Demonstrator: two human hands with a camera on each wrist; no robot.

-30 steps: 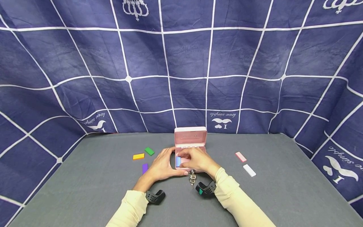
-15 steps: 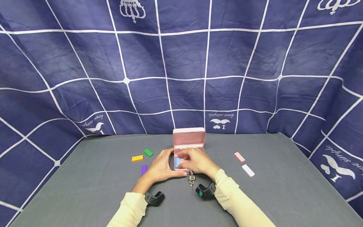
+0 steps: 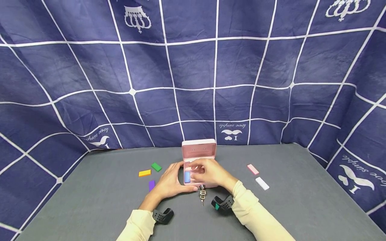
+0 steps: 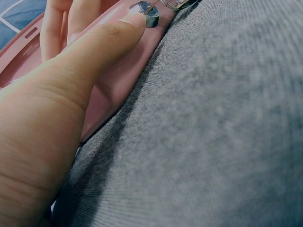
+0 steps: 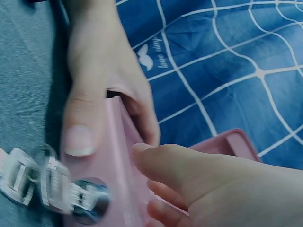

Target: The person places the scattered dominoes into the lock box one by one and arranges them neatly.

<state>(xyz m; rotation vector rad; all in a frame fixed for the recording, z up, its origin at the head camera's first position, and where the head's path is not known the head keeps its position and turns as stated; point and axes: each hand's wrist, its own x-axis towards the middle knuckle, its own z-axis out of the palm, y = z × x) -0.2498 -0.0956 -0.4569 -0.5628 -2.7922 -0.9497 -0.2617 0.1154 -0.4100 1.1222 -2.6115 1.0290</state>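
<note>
A pink cash box (image 3: 199,147) stands with its lid up, a lock (image 5: 90,201) on its front and keys (image 3: 202,197) hanging from it. My left hand (image 3: 172,183) grips the box's left end, thumb along the front wall beside the lock, fingers round toward the far side. A blue block (image 3: 187,176) lies inside at the left. My right hand (image 3: 209,171) hovers over the open box, thumb and fingers loosely bent and apart, holding nothing visible. In the right wrist view its fingertips (image 5: 142,152) are right at the box's front rim.
Left of the box lie a green block (image 3: 156,167), an orange-yellow block (image 3: 144,173) and a purple block (image 3: 152,185). On the right are a pink block (image 3: 253,169) and a white block (image 3: 262,183). A blue checked cloth (image 3: 193,67) hangs behind the grey table (image 3: 90,201).
The right hand's fingers have drawn back from the blue block, which shows more fully inside the box. The left hand keeps its hold. The head view has shifted slightly.
</note>
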